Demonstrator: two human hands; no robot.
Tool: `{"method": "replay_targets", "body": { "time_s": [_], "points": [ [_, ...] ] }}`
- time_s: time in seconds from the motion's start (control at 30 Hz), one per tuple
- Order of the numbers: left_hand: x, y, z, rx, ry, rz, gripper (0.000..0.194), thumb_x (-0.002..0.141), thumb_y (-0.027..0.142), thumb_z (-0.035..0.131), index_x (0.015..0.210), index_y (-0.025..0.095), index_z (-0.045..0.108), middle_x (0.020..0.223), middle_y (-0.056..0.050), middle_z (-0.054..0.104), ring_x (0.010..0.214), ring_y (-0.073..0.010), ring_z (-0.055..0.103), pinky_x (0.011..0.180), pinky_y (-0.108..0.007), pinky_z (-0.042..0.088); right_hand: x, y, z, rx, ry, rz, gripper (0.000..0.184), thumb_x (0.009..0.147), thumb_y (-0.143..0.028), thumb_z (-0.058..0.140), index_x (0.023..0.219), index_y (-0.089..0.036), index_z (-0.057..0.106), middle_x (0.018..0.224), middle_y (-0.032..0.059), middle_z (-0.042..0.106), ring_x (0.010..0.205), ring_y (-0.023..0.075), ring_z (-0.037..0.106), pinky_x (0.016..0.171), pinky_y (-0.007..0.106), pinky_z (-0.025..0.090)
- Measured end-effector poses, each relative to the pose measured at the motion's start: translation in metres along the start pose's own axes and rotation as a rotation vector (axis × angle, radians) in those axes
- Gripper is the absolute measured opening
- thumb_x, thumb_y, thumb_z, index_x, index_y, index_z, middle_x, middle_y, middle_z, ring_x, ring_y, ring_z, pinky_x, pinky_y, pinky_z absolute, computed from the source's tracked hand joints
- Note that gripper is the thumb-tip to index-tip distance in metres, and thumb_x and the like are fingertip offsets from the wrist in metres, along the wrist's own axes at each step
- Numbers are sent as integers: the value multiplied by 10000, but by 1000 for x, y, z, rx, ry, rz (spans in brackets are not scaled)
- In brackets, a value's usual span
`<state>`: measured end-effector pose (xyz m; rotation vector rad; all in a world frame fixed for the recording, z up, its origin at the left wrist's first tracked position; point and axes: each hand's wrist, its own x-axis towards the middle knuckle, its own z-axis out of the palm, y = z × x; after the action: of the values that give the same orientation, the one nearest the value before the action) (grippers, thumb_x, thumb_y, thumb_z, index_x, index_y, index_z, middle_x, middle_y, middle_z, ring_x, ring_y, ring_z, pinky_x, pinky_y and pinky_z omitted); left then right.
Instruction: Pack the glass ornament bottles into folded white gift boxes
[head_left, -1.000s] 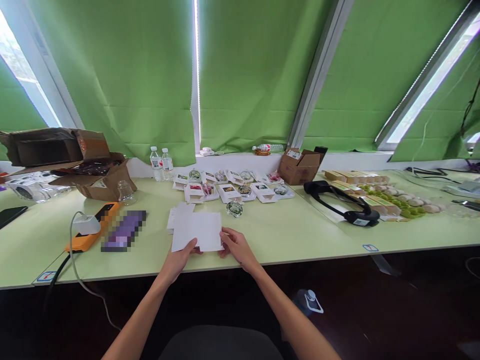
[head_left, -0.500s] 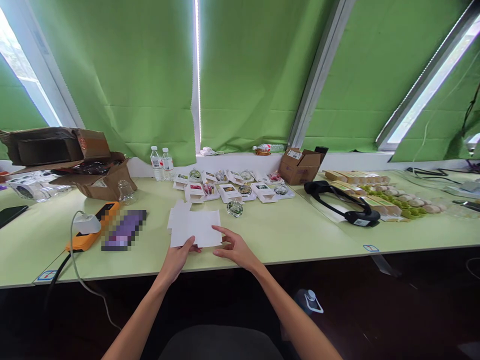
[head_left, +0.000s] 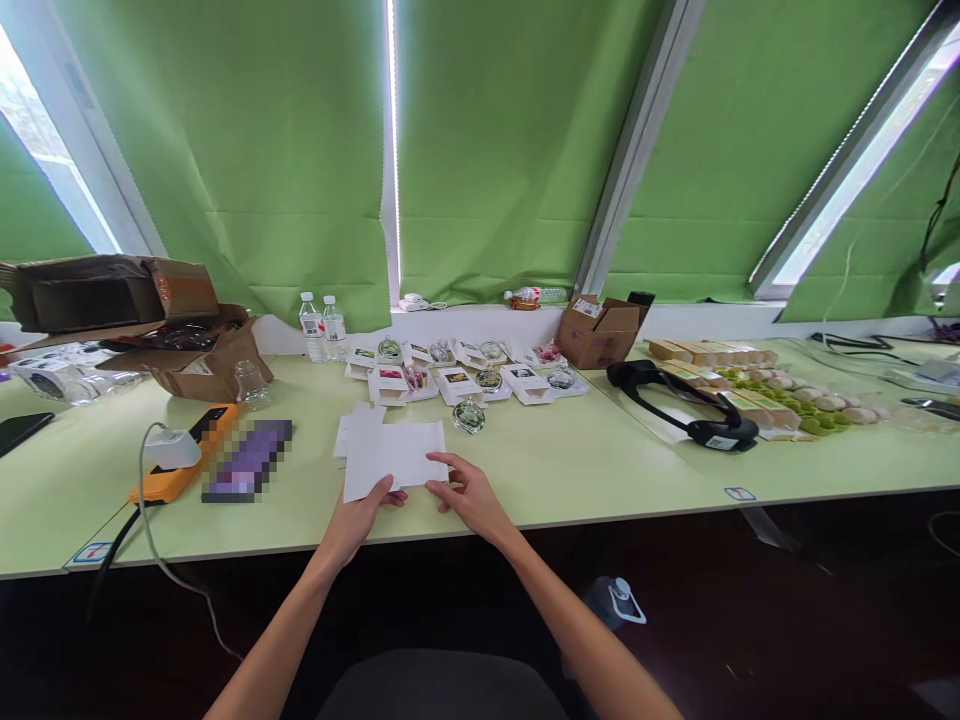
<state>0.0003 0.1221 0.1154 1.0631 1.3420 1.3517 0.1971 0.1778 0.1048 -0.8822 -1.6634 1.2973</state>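
Note:
My left hand (head_left: 365,508) grips a flat white paper box (head_left: 394,455) by its lower left, thumb on top and fingers beneath. At the box's right side is my right hand (head_left: 469,497), index finger over the edge and thumb near the lower corner, fingers apart. More flat white card pieces (head_left: 358,432) lie partly behind the held box. Just beyond it, a round clear ornament (head_left: 469,416) with green inside rests on the table. Farther back, several open white boxes (head_left: 459,386) with small pictures stand in two rows, with similar ornaments (head_left: 489,379) beside them.
An orange power strip (head_left: 187,460) with a white charger and a blurred purple item (head_left: 247,460) lie to the left. Cardboard boxes (head_left: 202,365) and water bottles (head_left: 322,328) stand behind. Rightward are a black headset (head_left: 686,405) and egg cartons (head_left: 757,408).
My right hand let go of the box's lower right corner and shifted its fingers up along the right edge. The left hand keeps its hold; the box tilted slightly.

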Motion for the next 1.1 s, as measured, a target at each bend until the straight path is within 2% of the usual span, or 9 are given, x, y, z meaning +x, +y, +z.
{"method": "replay_targets", "body": {
  "time_s": [0.1, 0.2, 0.3, 0.4, 0.57, 0.67, 0.73, 0.9, 1.1],
  "points": [
    [0, 0, 1, 24, 3, -16, 406, 760, 444, 673, 1021, 138, 627, 814, -83, 742, 797, -258, 709, 924, -413, 502, 2, 5, 2, -2, 28, -5, 489, 780, -483, 656, 1180, -204, 619, 711, 4, 567, 646, 144, 583, 568, 287, 556],
    [1, -2, 2, -2, -20, 10, 426, 744, 457, 689, 1022, 139, 636, 859, -95, 745, 826, -273, 709, 868, -417, 538, 3, 6, 2, -1, 41, -10, 474, 779, -485, 653, 1152, -192, 639, 672, 5, 586, 646, 159, 606, 562, 289, 555],
    [2, -1, 2, -48, -56, 34, 465, 741, 452, 699, 1070, 132, 624, 924, -104, 741, 842, -279, 710, 838, -419, 557, 2, 4, 2, -2, 47, -22, 484, 772, -483, 659, 1160, -194, 643, 704, 9, 591, 638, 155, 611, 554, 287, 556],
    [2, 2, 3, -109, -88, 51, 528, 764, 448, 683, 1168, 129, 567, 1015, -114, 722, 863, -274, 709, 853, -432, 554, 2, 2, 2, 24, 52, -23, 546, 764, -473, 671, 1236, -209, 599, 828, 29, 597, 655, 144, 618, 539, 271, 556],
    [0, 6, 4, -89, -142, 86, 521, 756, 456, 689, 1136, 115, 588, 1075, -132, 703, 924, -280, 692, 875, -428, 544, 2, 0, 3, 52, 67, -2, 728, 754, -434, 694, 1411, -307, 406, 1072, 56, 574, 667, 110, 603, 522, 244, 549],
    [-1, 7, 4, -26, -134, 69, 502, 742, 482, 694, 1089, 129, 613, 1001, -119, 726, 908, -267, 696, 867, -407, 544, 1, -1, 3, 58, 72, -10, 891, 758, -411, 698, 1488, -354, 191, 1090, 56, 593, 668, 108, 585, 536, 255, 557],
    [-1, 6, 3, 7, -123, 65, 477, 741, 488, 693, 1058, 138, 622, 939, -106, 737, 872, -261, 703, 850, -396, 546, 1, 0, 4, 62, 76, -11, 939, 754, -406, 703, 1498, -351, 133, 1091, 61, 606, 668, 110, 577, 534, 257, 557],
    [0, 3, 3, 57, -124, 94, 430, 777, 459, 666, 1082, 158, 630, 905, -80, 740, 845, -239, 703, 824, -355, 541, 2, 1, 3, 53, 51, -2, 859, 743, -424, 709, 1476, -302, 277, 1143, 89, 590, 646, 103, 555, 530, 261, 550],
    [0, 5, 2, 78, -168, 136, 471, 809, 435, 635, 1194, 165, 598, 954, -74, 723, 826, -209, 686, 829, -338, 531, 2, 2, 2, 41, 30, -3, 889, 725, -425, 730, 1477, -310, 269, 1145, 82, 580, 633, 89, 521, 550, 267, 545]
  ]
}}
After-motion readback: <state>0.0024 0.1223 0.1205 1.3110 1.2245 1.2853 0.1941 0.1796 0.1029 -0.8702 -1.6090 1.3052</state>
